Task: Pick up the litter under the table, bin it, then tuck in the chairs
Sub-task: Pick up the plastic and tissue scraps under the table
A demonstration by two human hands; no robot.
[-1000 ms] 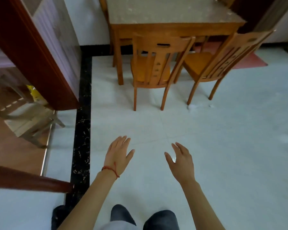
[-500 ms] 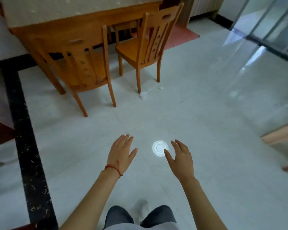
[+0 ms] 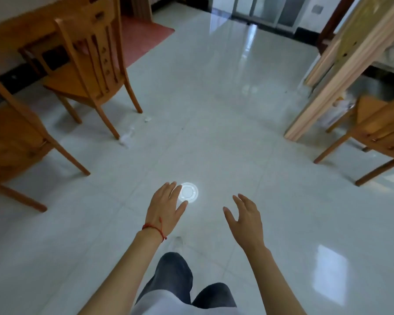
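Note:
White scraps of litter lie on the pale floor by the rear leg of a wooden chair, with a smaller bit just beyond. A second wooden chair stands at the left edge, both pulled out from the wooden table at the top left. My left hand, with a red string at the wrist, hovers open over the floor. My right hand is open beside it. Both hold nothing.
A round bright light reflection shines on the floor by my left fingers. A red mat lies past the table. At the right stand a pale wooden frame and another wooden chair. Glass doors are far ahead.
The view has swung to the right: the table and chairs slid to the left edge and the right-hand frame and chair came into sight. Both hands stay open and apart.

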